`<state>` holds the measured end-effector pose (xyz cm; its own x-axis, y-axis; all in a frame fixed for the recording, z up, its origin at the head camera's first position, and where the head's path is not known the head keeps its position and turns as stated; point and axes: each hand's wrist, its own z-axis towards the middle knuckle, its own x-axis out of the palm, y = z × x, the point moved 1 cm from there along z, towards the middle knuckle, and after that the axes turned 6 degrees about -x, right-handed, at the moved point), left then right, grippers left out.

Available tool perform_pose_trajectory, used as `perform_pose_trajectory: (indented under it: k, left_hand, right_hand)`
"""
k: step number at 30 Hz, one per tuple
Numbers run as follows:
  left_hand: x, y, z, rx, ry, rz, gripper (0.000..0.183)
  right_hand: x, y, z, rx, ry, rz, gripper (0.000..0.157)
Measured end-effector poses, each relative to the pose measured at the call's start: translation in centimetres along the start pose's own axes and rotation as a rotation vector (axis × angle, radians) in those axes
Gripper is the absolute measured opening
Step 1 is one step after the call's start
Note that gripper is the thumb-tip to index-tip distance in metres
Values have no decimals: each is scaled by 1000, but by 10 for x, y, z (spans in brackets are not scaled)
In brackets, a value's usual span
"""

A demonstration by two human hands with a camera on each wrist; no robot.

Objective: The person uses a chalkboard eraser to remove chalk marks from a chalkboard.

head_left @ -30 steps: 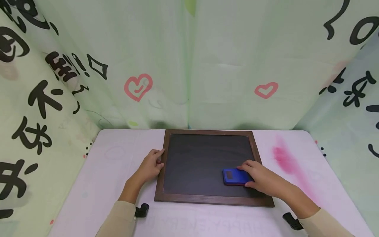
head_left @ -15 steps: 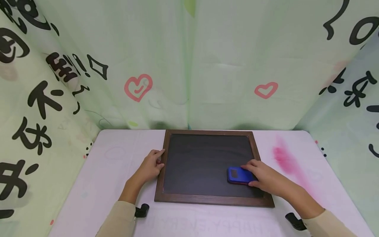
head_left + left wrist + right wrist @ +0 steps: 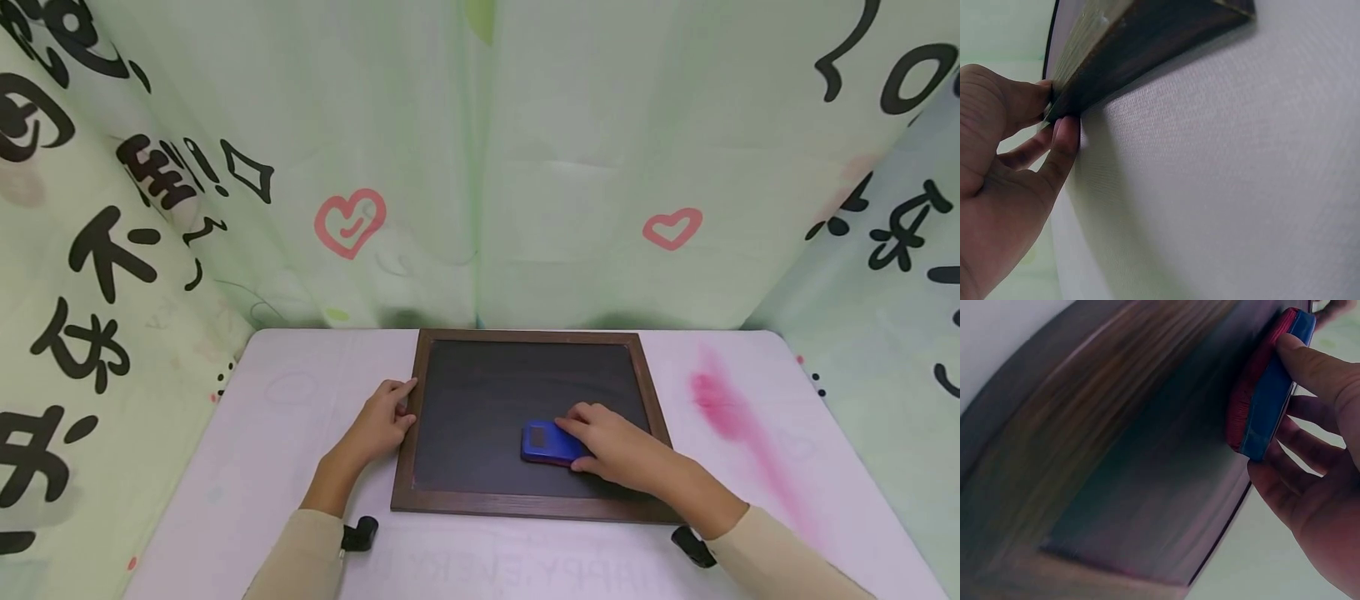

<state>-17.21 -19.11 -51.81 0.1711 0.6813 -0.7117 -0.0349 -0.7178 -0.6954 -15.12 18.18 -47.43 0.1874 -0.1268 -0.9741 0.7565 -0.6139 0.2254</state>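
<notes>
A small blackboard with a brown wooden frame lies flat on the table. My left hand holds the frame's left edge; in the left wrist view, its fingertips bear on the frame's side. My right hand grips a blue blackboard eraser by its right end, over the lower middle of the board. In the right wrist view the eraser shows a red pad under its blue body, facing the black surface. The palm partly covers the eraser from above.
The white table has a pink smear right of the board. Pale green curtains with black lettering and pink hearts enclose the back and sides. Dark wrist devices sit near both sleeves.
My right hand first shifts slightly right with the eraser, then slides it left across the board. The left hand and the blackboard stay where they were.
</notes>
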Motion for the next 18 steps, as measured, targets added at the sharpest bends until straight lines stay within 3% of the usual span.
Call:
perform_pose_trajectory:
  k: [11,18]
  left_hand:
    - [-1,0,0,19,-12,-1,60]
    - [-1,1,1,22,-15,7,61]
  right_hand:
    - [12,40,50,-82,44,-42,60]
    - [17,72,81,-165,53,-142,63]
